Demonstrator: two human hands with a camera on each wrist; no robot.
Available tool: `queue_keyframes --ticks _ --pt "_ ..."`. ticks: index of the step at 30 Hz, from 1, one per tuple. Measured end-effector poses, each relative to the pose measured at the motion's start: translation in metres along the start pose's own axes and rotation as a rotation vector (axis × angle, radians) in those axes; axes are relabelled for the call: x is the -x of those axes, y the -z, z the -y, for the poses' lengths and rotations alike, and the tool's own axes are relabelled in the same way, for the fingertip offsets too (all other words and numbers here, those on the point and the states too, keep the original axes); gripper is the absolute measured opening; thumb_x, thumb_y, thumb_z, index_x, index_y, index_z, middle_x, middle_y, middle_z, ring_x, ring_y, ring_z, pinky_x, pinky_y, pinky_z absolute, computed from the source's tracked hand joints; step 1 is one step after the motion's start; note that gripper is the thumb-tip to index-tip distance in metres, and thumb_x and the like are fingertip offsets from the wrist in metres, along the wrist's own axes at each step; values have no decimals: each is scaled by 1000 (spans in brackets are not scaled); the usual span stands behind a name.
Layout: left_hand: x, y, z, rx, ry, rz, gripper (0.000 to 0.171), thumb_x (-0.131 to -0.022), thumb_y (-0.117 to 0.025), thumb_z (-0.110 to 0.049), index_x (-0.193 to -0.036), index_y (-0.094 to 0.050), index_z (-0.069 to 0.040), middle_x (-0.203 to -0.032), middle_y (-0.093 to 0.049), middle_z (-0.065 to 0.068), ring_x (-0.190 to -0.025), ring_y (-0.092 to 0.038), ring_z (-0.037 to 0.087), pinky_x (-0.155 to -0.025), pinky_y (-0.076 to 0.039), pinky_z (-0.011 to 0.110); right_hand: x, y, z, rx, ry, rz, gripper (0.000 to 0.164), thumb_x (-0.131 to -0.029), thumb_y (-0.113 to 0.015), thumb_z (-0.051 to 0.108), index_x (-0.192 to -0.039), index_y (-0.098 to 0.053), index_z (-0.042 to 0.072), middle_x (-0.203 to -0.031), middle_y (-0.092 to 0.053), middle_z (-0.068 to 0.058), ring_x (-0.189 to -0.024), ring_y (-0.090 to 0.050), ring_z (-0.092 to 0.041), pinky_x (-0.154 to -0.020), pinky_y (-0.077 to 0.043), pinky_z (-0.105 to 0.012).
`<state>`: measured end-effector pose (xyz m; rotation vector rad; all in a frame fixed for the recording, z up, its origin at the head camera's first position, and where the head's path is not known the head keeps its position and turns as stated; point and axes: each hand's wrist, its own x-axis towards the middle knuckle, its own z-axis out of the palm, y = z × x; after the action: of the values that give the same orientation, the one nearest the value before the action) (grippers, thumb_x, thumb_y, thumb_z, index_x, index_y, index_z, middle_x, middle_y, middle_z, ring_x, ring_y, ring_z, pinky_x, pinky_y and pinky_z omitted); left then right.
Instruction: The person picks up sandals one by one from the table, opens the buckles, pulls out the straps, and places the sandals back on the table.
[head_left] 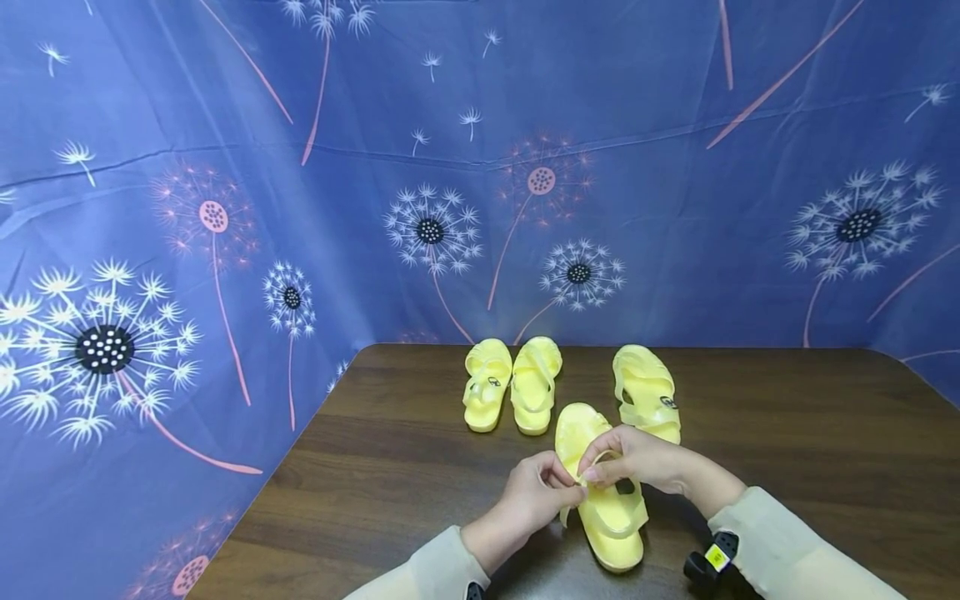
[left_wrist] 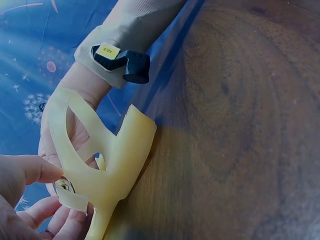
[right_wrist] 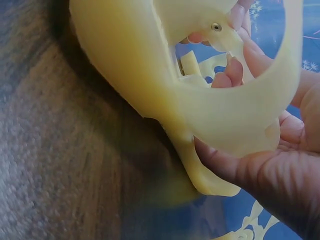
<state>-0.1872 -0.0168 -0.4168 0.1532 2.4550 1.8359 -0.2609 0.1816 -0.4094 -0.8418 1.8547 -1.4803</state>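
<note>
A pale yellow sandal stands on the wooden table between both hands, its toe pointing away. My left hand pinches the end of a strap between thumb and fingers, at a small round ornament. From the other side my right hand reaches over the sandal, its thumb and fingers pinching the strap near the left fingertips. In the right wrist view a round metal stud shows on the strap, beside fingertips. Part of the right hand is hidden behind the straps in the left wrist view.
A matching sandal lies just beyond the right hand. Two more yellow sandals stand side by side at the table's back edge. Behind the brown table hangs a blue dandelion-print cloth. A black wrist camera sits at the right cuff.
</note>
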Motion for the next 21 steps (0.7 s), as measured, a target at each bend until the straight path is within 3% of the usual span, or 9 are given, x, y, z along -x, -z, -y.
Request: queue_keyframes --ticks 21 --pt "1 0 -1 49 7 7 18 -73 -76 0 -75 -58 1 -61 -55 -7 -55 -50 3 -50 -40 15 -1 0 -1 -52 2 0 28 -91 -66 12 -102 -61 -14 -88 -70 2 -85 -64 -11 -79 -54 -29"
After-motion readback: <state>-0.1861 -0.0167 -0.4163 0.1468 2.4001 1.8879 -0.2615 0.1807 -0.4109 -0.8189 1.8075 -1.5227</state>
